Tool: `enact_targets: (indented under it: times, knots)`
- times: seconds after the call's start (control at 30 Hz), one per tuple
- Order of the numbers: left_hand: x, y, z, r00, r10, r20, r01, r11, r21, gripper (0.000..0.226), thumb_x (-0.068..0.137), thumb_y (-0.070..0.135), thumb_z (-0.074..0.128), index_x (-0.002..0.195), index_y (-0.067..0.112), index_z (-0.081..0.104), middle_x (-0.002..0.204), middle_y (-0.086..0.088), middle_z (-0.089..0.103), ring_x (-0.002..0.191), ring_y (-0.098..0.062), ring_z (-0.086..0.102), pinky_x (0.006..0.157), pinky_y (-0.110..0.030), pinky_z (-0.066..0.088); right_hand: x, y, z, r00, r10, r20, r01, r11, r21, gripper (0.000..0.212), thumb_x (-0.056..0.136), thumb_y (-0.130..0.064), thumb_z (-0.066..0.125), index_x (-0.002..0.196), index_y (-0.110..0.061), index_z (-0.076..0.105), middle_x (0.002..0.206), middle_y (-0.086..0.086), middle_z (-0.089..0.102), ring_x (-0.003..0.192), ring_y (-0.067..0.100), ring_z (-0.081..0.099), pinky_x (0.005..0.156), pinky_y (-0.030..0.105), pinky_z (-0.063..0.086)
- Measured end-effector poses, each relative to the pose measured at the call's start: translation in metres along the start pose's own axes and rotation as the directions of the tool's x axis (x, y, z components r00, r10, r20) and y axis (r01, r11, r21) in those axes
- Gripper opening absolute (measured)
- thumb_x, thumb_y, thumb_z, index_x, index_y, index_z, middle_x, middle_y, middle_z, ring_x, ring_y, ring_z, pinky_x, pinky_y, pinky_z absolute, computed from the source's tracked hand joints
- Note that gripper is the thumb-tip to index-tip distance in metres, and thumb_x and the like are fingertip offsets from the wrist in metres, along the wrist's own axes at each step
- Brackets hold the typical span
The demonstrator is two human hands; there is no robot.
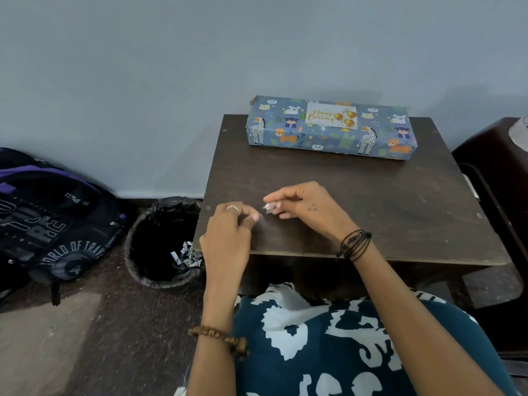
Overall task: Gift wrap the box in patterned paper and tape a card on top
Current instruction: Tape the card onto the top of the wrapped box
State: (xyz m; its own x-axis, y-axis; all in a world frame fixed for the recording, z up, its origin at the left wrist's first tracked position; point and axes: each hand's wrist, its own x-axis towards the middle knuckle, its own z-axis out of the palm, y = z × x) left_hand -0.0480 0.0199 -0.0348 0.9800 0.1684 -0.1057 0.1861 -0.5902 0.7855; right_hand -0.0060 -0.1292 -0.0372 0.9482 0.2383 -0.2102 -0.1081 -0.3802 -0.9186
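The desk (371,212) holds the box (328,138) at its far edge, all covered in animal paper. The card (331,115) already lies on top, so the job looks almost done. Near the front edge, the right hand (303,204) pinches a small clear scrap (268,208), maybe tape. The left hand (228,232) has its fingers (253,217) curled, thumb and fingertip close together; I cannot tell if they hold anything.

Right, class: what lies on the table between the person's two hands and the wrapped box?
Head view: only bare dark table lies between the hands (left hand, right hand) and the wrapped box.
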Motion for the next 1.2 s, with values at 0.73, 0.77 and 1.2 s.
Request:
enact_targets:
  times: [0.73,0.77,1.2]
  knots:
    - [0.026,0.041,0.04,0.983,-0.041,-0.176,-0.056,0.858,-0.511,0.036,0.092,0.01,0.054,0.123,0.028,0.058,0.122,0.006,0.059,0.108,-0.002,0.054,0.085,-0.004,0.037,0.007,0.014,-0.051,0.808,0.105,-0.579,0.032,0.975,0.221,0.035,0.083,-0.001,0.065,0.116,-0.01,0.058,0.078,0.004,0.069,0.067,0.006,0.065,0.071,0.022,0.058]
    - [0.036,0.045,0.042,0.985,-0.042,-0.169,-0.053,0.854,-0.518,0.037,0.092,0.011,0.054,0.126,0.027,0.055,0.126,0.006,0.057,0.112,-0.003,0.052,0.09,-0.011,0.037,0.007,0.017,-0.062,0.762,0.105,-0.638,0.052,0.973,0.223,0.03,0.084,-0.004,0.066,0.113,-0.009,0.059,0.081,0.005,0.069,0.069,0.007,0.066,0.073,0.023,0.057]
    - [0.127,0.045,0.081,0.991,-0.071,-0.112,-0.005,0.822,-0.569,0.089,0.078,0.043,0.065,0.148,0.02,0.014,0.151,0.001,0.029,0.141,-0.015,0.022,0.116,-0.04,0.021,0.02,0.051,-0.126,0.297,-0.065,-0.953,0.083,0.996,-0.042,0.01,0.093,-0.011,0.053,0.096,-0.004,0.059,0.085,-0.002,0.059,0.077,0.011,0.051,0.06,0.003,0.034]
